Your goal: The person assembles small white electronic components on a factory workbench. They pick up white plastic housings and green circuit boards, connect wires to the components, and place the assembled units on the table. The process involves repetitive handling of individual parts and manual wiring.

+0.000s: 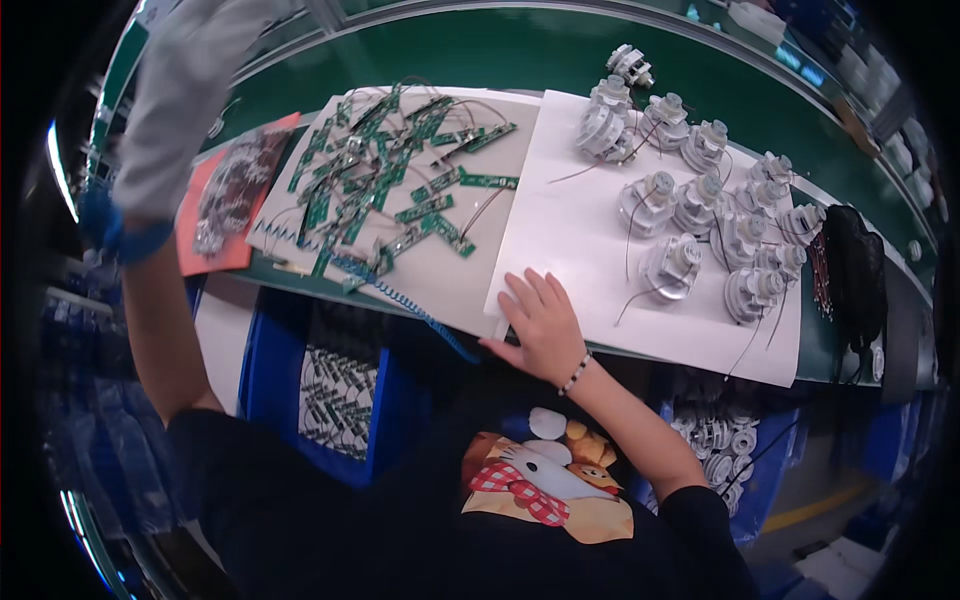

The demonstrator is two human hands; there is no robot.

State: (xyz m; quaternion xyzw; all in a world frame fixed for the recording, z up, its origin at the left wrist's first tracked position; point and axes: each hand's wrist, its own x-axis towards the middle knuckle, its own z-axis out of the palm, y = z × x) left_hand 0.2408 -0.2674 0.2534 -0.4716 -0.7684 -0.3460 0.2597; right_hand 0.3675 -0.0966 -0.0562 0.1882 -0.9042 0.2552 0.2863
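My left hand (pixel 180 110), in a white glove, is raised at the far upper left, beyond the work surface's left part. It is smeared by motion, so its fingers and anything in them cannot be made out. A blue wrist strap (pixel 140 240) circles that wrist. My bare right hand (pixel 541 328) lies with fingers spread at the front edge, where the white sheet (pixel 560 225) meets the beige board (pixel 470 285). Nothing is in it. Narrow green circuit boards (pixel 425 208) with wires are heaped on the beige board. White round motor-like units (pixel 672 268) with thin wires stand on the sheet.
An orange-red sheet (pixel 190 245) under a bag of small parts lies at left. A blue coiled cord (pixel 405 303) hangs over the front edge. Below are blue bins (pixel 375 415) holding circuit boards and white round parts (pixel 730 440). A black bundle (pixel 855 275) sits at right.
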